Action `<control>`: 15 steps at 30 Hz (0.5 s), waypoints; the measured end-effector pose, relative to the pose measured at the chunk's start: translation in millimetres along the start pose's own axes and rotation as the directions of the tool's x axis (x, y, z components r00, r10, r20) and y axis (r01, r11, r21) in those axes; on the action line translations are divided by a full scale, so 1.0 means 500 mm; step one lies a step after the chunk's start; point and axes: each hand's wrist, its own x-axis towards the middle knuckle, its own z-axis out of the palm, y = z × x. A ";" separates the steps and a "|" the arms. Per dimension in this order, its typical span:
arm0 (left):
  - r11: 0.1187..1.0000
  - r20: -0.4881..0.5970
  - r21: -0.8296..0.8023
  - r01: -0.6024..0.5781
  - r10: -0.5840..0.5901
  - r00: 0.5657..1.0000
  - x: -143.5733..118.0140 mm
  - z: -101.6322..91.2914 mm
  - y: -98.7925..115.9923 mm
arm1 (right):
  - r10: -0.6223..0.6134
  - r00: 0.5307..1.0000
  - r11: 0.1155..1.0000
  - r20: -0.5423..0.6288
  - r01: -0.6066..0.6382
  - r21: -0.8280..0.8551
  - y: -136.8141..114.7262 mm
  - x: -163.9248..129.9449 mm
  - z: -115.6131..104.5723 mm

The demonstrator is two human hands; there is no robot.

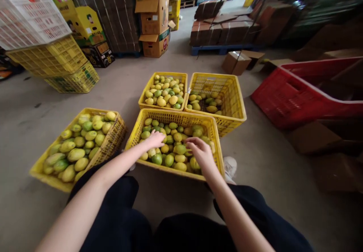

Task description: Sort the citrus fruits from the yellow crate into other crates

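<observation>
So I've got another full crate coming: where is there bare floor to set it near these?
Bare floor lies between the far right crate and the red crate, and left of the left crate. The four yellow crates stand crowded together.

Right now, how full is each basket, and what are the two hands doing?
Near crate: full of yellow-green lemons, both hands in it.
Left crate: heaped with lemons.
Far left crate: full.
Far right crate: only a few lemons at the bottom.
Red crate: tipped on its side.
Left hand: resting on the lemons, grip unclear.
Right hand: on the lemons, fingers curled, grip unclear.
</observation>
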 end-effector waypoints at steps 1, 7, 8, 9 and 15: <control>0.999 -0.009 0.034 0.005 -0.005 1.000 0.045 0.024 0.022 | 0.016 0.998 0.994 0.063 -0.023 0.105 0.002 -0.004 0.001; 0.986 0.022 0.129 0.109 -0.113 0.993 0.245 0.129 0.081 | 0.083 0.987 0.929 0.136 -0.126 0.349 -0.019 -0.056 -0.007; 0.983 0.032 0.136 0.127 -0.132 0.991 0.263 0.139 0.079 | 0.078 0.987 0.926 0.141 -0.124 0.358 -0.024 -0.068 -0.013; 0.980 0.042 0.142 0.142 -0.149 0.988 0.277 0.147 0.076 | 0.070 0.984 0.925 0.161 -0.125 0.359 -0.030 -0.080 -0.018; 0.977 0.033 0.126 0.170 -0.175 0.984 0.288 0.165 0.056 | 0.111 0.945 0.881 0.307 -0.236 0.410 -0.043 -0.107 -0.016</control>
